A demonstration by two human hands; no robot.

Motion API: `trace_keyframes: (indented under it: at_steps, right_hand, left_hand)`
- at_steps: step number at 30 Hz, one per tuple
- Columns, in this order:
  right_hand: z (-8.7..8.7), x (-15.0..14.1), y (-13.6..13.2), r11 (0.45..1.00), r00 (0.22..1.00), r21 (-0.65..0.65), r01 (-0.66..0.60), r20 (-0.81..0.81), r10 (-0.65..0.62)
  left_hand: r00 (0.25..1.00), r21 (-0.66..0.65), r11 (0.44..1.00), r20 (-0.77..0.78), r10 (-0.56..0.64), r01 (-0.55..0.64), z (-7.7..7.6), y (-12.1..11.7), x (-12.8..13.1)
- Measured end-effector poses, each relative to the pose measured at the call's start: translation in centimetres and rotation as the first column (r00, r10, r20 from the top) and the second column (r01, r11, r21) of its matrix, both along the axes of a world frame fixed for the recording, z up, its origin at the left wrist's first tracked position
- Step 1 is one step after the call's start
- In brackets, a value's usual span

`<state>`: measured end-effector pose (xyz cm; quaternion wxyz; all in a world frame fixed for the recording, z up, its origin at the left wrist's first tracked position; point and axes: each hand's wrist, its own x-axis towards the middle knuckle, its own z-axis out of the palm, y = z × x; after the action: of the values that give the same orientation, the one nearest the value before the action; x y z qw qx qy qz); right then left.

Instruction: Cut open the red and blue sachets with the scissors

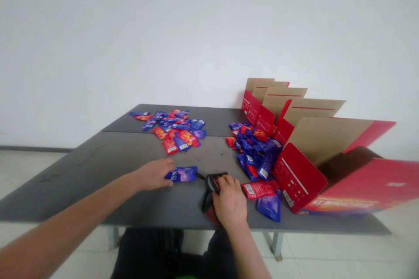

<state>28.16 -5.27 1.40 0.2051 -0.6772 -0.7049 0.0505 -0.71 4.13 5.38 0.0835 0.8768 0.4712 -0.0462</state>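
The left hand touches a blue sachet at six o'clock on the grey desk, though whether its grip pinches cannot be told. The right hand has its grip pressed together over a dark pouch. More sachets lie at twelve o'clock, and a red carton stands at three.
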Motion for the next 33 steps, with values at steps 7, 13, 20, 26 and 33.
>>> trace_keyframes:
  at_steps: [7, 13, 20, 26, 33]
  right_hand:
    - [-0.2, -0.1, 0.0, 1.0, 1.0, 0.019, -0.001, 0.008, 0.001]
    - [-0.1, -0.1, -0.1, 0.999, 1.0, 0.031, 0.011, -0.006, -0.01]
    - [0.1, -0.1, -0.3, 1.0, 1.0, 0.023, 0.018, -0.023, -0.017]
    - [0.3, -0.3, -0.2, 1.0, 1.0, 0.011, 0.021, -0.022, -0.021]
    - [0.2, 0.1, -0.2, 1.0, 0.997, -0.004, -0.012, -0.082, 0.012]
  left_hand:
    - [0.993, 0.054, 0.998, 0.11, -0.049, 0.044, -1.5, 0.1, -1.7]
    - [0.979, -0.024, 0.993, 0.172, -0.111, 0.117, -0.7, 2.4, -1.9]
    - [0.937, -0.048, 0.988, 0.313, 0.155, -0.147, -3.7, 4.4, -1.8]
    - [0.944, -0.12, 0.988, 0.302, 0.131, -0.098, -3.6, 4.3, -2.2]
    - [0.952, -0.312, 0.95, 0.291, 0.092, 0.004, -1.3, -0.2, -2.7]
